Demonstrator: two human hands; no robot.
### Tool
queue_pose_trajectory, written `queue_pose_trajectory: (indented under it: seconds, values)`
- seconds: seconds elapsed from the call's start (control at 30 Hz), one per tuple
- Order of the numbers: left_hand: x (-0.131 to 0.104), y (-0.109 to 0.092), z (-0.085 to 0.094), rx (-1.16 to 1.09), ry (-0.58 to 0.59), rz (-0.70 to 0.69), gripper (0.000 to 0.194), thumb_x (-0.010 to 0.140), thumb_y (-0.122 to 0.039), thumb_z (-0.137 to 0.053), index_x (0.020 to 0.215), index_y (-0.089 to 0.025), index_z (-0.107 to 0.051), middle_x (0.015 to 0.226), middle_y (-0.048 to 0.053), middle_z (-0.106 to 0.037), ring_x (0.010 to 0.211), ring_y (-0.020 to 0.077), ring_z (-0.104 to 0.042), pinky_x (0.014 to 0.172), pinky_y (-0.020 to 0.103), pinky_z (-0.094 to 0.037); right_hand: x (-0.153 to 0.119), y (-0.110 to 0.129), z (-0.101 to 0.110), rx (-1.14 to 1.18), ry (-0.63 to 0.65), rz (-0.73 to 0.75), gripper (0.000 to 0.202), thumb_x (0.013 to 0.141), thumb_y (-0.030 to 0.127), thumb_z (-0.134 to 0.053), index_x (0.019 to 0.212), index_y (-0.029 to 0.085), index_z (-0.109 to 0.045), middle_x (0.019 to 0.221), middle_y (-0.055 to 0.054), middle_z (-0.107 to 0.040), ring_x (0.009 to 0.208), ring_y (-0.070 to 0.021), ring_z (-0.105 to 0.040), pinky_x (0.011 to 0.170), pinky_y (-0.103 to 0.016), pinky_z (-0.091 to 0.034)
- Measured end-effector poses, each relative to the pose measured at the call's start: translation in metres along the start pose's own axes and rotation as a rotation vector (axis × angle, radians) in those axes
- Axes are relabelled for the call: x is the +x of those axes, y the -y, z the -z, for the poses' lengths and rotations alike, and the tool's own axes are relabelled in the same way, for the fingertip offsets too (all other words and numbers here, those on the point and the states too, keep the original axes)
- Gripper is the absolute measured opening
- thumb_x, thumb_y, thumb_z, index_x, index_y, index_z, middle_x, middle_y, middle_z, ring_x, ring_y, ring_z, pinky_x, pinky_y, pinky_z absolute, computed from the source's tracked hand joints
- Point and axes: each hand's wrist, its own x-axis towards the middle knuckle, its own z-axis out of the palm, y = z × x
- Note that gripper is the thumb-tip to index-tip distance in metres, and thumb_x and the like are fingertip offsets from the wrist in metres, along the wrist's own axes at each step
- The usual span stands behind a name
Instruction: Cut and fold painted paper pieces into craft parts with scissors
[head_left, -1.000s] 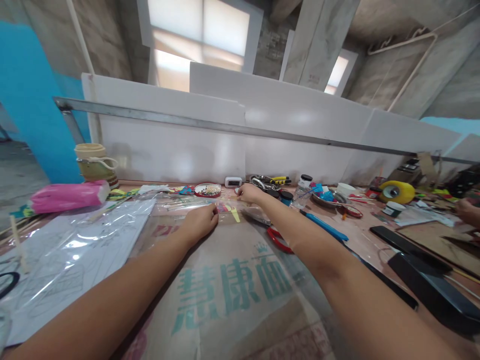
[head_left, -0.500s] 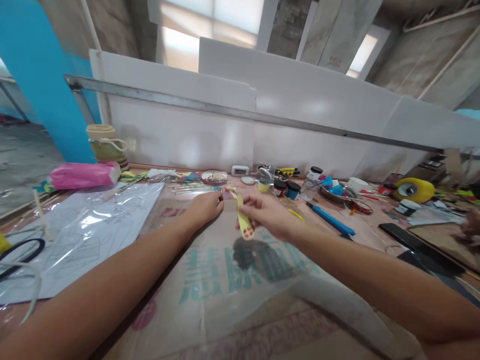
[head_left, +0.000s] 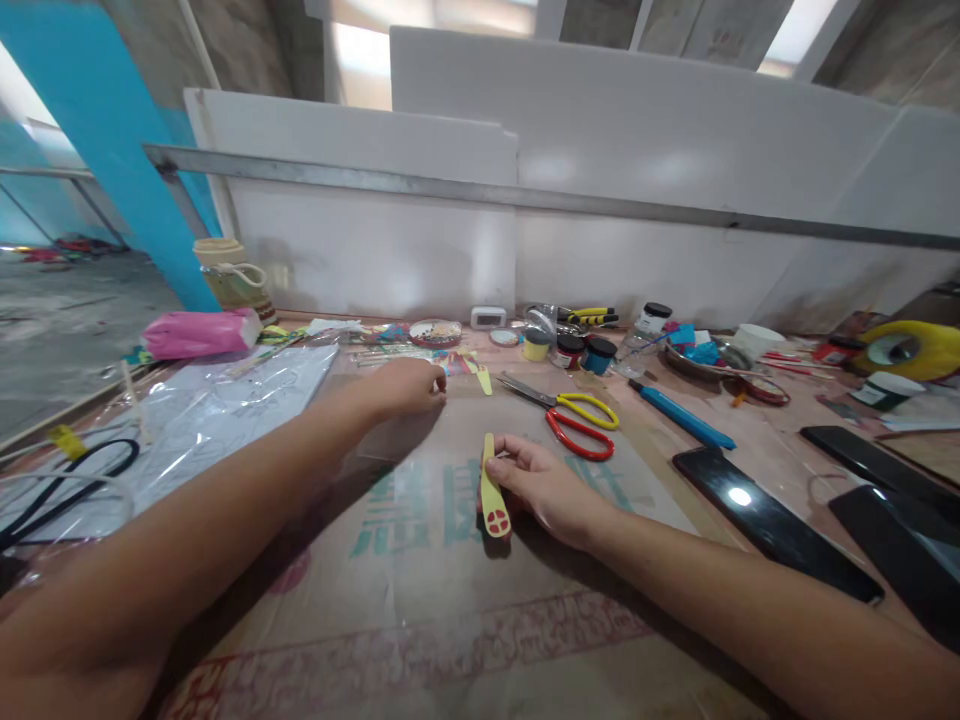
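My right hand [head_left: 544,485] pinches a flat yellow strip [head_left: 491,490] between thumb and fingers. The strip stands almost upright above the plastic-covered board; its rounded lower end carries a red patch split by a yellow cross. On the board further back rests my left hand [head_left: 409,387], fingers curled in; what they may hold is hidden. Just right of it lies a small yellow piece [head_left: 484,379] with colourful scraps behind. Scissors [head_left: 555,402] with one red and one yellow handle lie beyond my right hand, touched by neither hand.
A blue cutter [head_left: 686,417] and a black phone [head_left: 776,520] lie on the right. Paint jars [head_left: 598,355], a bead dish [head_left: 435,333] and a metal bowl [head_left: 697,366] line the back. Drawings under plastic [head_left: 225,420] and a pink packet [head_left: 201,333] are on the left.
My right hand has drawn the yellow strip nearer to me, away from the left hand and the coloured scraps. The scissors and phone, covered before, now show. The view has shifted slightly.
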Motion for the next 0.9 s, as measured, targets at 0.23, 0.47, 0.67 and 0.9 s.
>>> queue_pose_trajectory:
  seconds: [0.23,0.47,0.67,0.9]
  values:
    - [-0.031,-0.018,0.029,0.041,0.077,0.006,0.017,0.089,-0.032,-0.063,0.099,-0.025,-0.075,0.100,0.005,-0.077,0.092,0.0248,-0.069,0.084,0.034,-0.049,-0.004,0.002,-0.001,-0.009,0.040,0.005,0.042,0.079,0.051,-0.079,0.094,0.021,-0.053,0.067,0.004,-0.066,0.051,-0.0137,-0.065,0.048,-0.024,-0.051]
    - [-0.103,-0.050,0.013,0.062,0.142,-0.033,0.028,0.074,-0.055,-0.078,0.081,-0.028,-0.073,0.081,0.005,-0.073,0.078,0.0286,-0.066,0.069,0.036,-0.044,-0.010,0.011,-0.005,-0.066,0.046,0.017,0.032,0.085,0.045,-0.073,0.092,0.021,-0.053,0.066,0.006,-0.061,0.053,-0.0117,-0.061,0.050,-0.022,-0.046]
    - [-0.139,-0.069,-0.007,-0.024,0.327,-0.245,0.043,0.064,-0.058,-0.087,0.092,-0.030,-0.070,0.101,0.007,-0.071,0.092,0.0321,-0.066,0.078,0.039,-0.049,-0.009,0.012,-0.007,-0.130,0.024,0.046,0.029,0.083,0.040,-0.075,0.087,0.021,-0.054,0.065,0.006,-0.060,0.050,-0.0097,-0.055,0.045,-0.021,-0.037]
    - [-0.141,-0.066,-0.012,-0.101,0.294,-0.239,0.038,0.061,-0.052,-0.091,0.081,-0.029,-0.068,0.089,0.005,-0.068,0.080,0.0292,-0.064,0.075,0.040,-0.048,-0.011,0.009,-0.010,-0.172,-0.020,0.094,0.029,0.084,0.042,-0.074,0.086,0.021,-0.055,0.065,0.006,-0.058,0.054,-0.0102,-0.055,0.049,-0.022,-0.042]
